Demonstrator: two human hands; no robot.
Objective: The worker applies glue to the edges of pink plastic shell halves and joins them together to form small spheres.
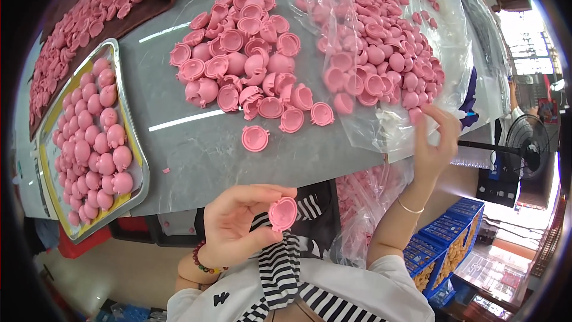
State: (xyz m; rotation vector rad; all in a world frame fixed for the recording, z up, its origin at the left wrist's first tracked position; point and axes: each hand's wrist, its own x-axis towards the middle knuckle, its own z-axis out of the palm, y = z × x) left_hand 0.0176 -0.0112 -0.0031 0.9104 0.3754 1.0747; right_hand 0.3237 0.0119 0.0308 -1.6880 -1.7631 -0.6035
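My left hand [241, 220] pinches a pink plastic half shell [283, 213] between thumb and fingers, its hollow side facing up, just off the table's near edge. Out to the right, my right hand [438, 143] has thumb and forefinger closed about a small rounded pink piece [415, 115] at the near end of a heap of pink shells [381, 53] on clear plastic. A loose pile of pink half shells [238, 53] lies mid-table, some hollow side up, others domed. One half shell [255, 138] sits apart at its near side.
A yellow-lined metal tray [143, 170] with closed pink balls stands on the grey table [196, 173] at left. Behind it, more pink pieces lie on brown cloth [164, 0]. Right of me are a black fan [527, 143], blue crates [456, 220] and a bag of pink pieces [366, 203].
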